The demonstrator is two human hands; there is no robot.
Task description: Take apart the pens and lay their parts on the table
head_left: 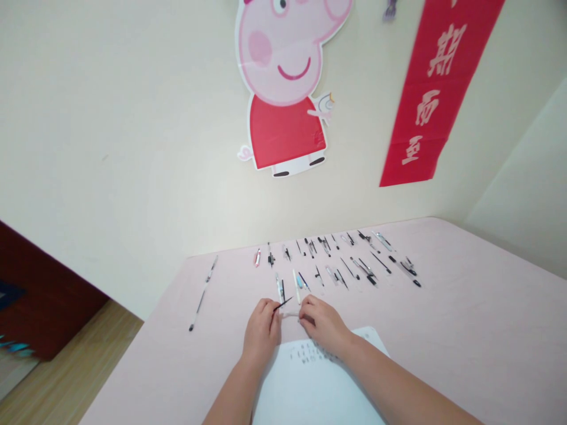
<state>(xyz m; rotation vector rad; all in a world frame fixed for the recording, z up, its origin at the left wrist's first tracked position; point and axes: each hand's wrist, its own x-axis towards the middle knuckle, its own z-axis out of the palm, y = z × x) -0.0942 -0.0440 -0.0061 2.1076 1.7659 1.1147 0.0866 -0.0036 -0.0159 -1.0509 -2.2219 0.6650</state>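
My left hand is closed in a pinch on a thin black pen refill that points up and to the right. My right hand is closed on a short whitish pen barrel, held between the two hands just above the table. Both hands hover at the far edge of a white sheet of paper with small dark marks on it. Beyond the fingers lie several pen parts on the pink table.
Rows of several disassembled pens and pen parts stretch across the table toward the wall. A whole black pen lies apart at the left. A cartoon pig cutout and a red banner hang on the wall. Wooden floor shows at left.
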